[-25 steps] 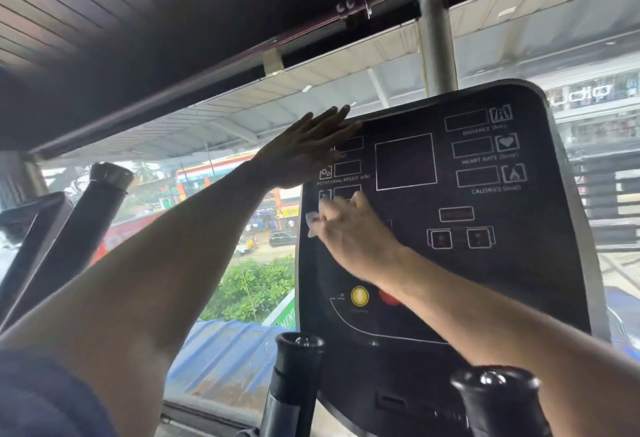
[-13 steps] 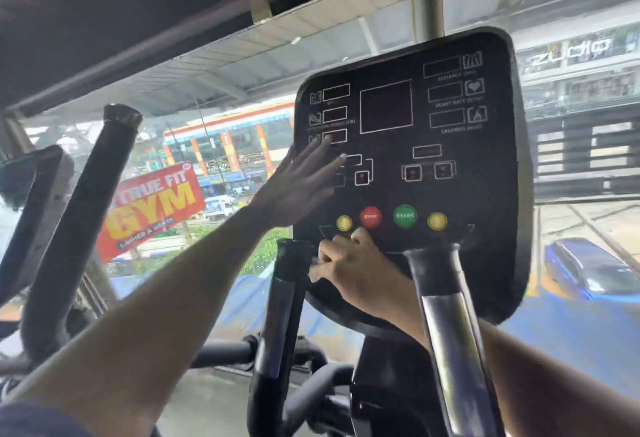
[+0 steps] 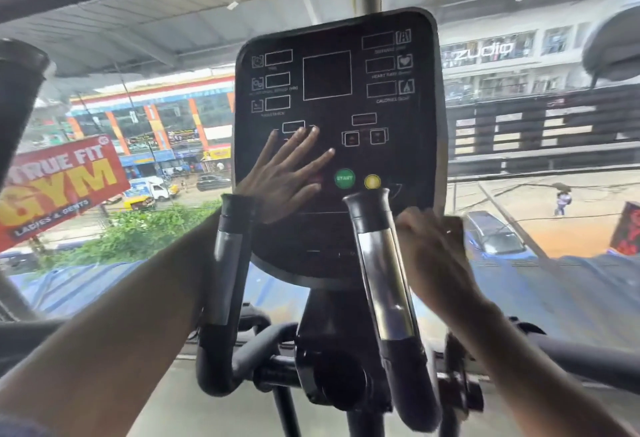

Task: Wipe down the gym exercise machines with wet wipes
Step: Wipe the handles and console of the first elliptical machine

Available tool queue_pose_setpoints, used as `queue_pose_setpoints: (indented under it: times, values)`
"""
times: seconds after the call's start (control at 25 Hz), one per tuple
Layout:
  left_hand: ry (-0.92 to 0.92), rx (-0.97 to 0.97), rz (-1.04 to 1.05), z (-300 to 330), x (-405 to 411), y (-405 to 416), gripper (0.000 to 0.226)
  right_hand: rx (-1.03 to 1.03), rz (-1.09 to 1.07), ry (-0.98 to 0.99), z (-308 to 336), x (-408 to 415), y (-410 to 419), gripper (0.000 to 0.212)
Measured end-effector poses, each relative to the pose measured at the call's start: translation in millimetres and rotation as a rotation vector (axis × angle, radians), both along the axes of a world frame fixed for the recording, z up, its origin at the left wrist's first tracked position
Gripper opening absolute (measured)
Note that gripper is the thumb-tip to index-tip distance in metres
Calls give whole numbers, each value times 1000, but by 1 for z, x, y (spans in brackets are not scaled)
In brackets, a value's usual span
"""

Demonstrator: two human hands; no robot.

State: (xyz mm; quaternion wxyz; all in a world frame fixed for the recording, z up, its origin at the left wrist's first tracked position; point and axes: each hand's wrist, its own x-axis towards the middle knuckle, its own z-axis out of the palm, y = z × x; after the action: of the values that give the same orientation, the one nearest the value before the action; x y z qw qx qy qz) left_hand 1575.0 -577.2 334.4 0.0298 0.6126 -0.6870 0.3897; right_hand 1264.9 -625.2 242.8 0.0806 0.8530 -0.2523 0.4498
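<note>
The left hand [image 3: 280,180] is lying flat against the black console [image 3: 408,159] of the exercise machine, fingers [image 3: 304,145] spread wide across its lower left, just beside the green START button [image 3: 344,178]. The right hand [image 3: 433,246] is blurring at the console's lower right edge, behind the right handlebar [image 3: 379,256]. Its grip looks curled, but whether it is pinching a wet wipe I cannot tell.
</note>
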Motion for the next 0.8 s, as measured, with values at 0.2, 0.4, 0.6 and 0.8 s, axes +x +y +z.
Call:
queue_pose_setpoints:
  times: [0.2, 0.4, 0.6, 0.8]
  values:
    - [7, -2, -33, -2, 0, -1, 66, 60, -100, -66, 2, 3, 1, 41]
    - [12, -8, -28, -2, 0, 1, 68, 9, 10, -83, 0, -9, -7, 33]
    - [5, -20, -39, -3, 1, 1, 67, -57, -101, -266, 73, 15, -80, 20]
    - [8, -22, -45, -2, 1, 1, 65, 13, -106, -334, 106, 26, -98, 22]
